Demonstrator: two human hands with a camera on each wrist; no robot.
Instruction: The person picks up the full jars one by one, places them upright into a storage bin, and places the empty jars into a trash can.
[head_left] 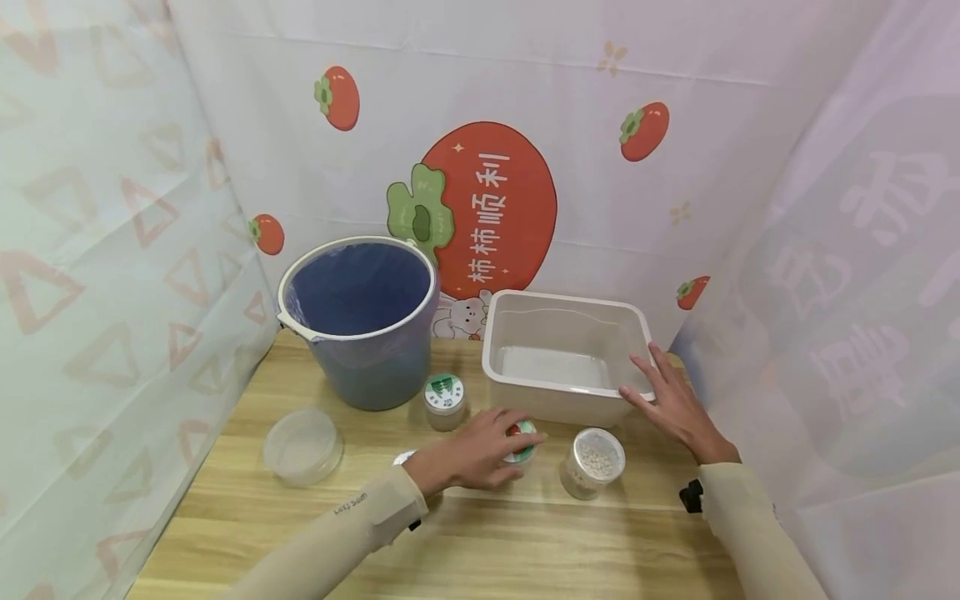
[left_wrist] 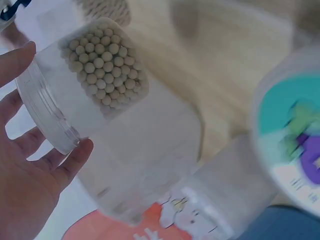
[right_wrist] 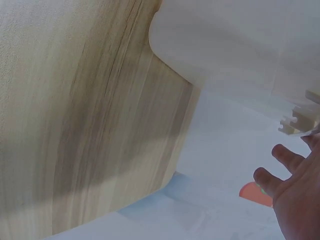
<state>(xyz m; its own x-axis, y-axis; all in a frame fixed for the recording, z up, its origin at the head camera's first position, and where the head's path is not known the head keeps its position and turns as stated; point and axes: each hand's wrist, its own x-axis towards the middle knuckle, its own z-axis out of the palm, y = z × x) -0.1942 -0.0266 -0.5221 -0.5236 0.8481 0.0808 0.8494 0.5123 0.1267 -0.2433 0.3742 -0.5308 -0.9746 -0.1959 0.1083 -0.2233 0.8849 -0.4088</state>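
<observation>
Grips a bead-filled jar (left_wrist: 107, 75) in the left hand (head_left: 476, 450), with thumb and fingers curled round its clear, ridged lid (left_wrist: 47, 110). On top, a red, green and white lid label (head_left: 519, 457), partly hidden under the fingers, too small to read. Cannot tell whether touching the tabletop (head_left: 510, 554) or lifted.

Rests the right hand (head_left: 671, 408), with fingers straight and apart, at the near right corner of an off-white bin (head_left: 555, 404), just beyond the left hand and to its right. Between the two hands, on the near side, a clear-lidded pellet jar (head_left: 592, 464).

Just beyond the left hand, toward its left, a small jar (head_left: 446, 404) with a green-and-white top and dark characters, not legible. Farther beyond, a blue bucket (head_left: 375, 371). Well to the left of that hand, a translucent tub (head_left: 303, 447). Close by in the left wrist view, a round label (left_wrist: 295, 135) in teal, white and purple, with blurred writing.

Behind everything, beyond both hands, a red persimmon print (head_left: 491, 208) reading 柿柿顺利 in white. Right of the right hand, large pale wall characters (head_left: 862, 358), too faint to read. On the left sleeve (head_left: 360, 529), small dark lettering, unclear.
</observation>
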